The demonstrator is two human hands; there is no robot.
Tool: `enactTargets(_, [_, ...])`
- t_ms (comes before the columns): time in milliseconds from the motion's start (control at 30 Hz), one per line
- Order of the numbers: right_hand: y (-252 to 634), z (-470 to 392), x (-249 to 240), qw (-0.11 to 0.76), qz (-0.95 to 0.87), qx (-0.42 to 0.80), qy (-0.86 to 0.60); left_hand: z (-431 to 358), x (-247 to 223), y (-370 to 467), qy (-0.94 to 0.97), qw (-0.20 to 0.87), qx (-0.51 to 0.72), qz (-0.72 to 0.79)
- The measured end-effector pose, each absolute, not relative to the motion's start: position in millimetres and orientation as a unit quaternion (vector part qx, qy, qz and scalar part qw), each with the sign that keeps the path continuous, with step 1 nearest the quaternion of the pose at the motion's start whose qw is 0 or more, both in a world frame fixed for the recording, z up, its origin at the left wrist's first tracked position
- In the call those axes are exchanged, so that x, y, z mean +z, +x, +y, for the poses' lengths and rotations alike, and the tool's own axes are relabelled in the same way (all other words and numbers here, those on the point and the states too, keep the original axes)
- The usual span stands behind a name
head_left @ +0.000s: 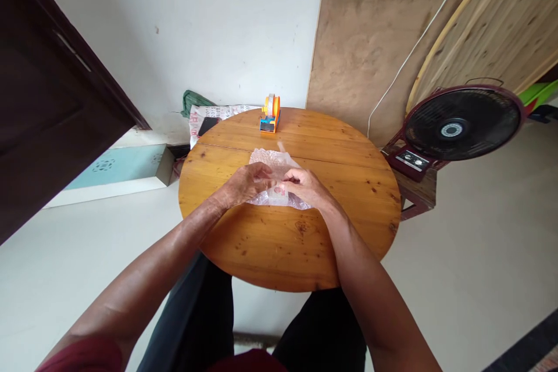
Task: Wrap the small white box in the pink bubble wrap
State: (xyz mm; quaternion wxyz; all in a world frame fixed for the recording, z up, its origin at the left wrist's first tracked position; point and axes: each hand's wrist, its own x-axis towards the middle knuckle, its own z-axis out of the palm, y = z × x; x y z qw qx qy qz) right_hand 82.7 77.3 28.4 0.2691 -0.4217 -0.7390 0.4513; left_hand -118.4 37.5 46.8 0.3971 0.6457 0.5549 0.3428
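Observation:
A sheet of clear bubble wrap (272, 158) lies on the round wooden table (261, 244), around a pale item with red marks (278, 192) that I cannot make out. My left hand (247, 183) is on the left side of the wrap, its thumb and fingers closed on the plastic. From the right, my right hand (305, 186) pinches the wrap's edge close to the left fingertips. A thin translucent strip sticks out at the wrap's far side. Beyond it, an orange and blue tape dispenser (271, 113) stands near the table's far edge.
A dark red fan (462, 122) stands on a wooden stool (418, 192) to the right. Behind the table's far left edge are a printed white sack (196, 122), a dark flat object (208, 125) and a green bag (194, 102). A light blue box (117, 168) lies on the floor at left.

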Motion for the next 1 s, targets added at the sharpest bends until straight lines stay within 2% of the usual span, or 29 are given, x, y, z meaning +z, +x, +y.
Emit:
enactTargets(300, [83, 78, 29, 0.274, -0.73, 0.467, -0.416, 37, 41, -130, 0.662, 0.352, 0.256, 0.61])
enactTargets(533, [83, 77, 28, 0.274, -0.74, 0.448, -0.42, 29, 43, -145, 0.623, 0.228, 0.241, 0.708])
enactTargets(733, [83, 81, 23, 0.281, -0.747, 0.44, -0.411, 14, 58, -143, 0.507, 0.383, 0.185, 0.75])
enactTargets(1000, [83, 85, 17, 0.285, -0.753, 0.427, -0.413, 21, 61, -123, 0.407, 0.472, 0.2, 0.756])
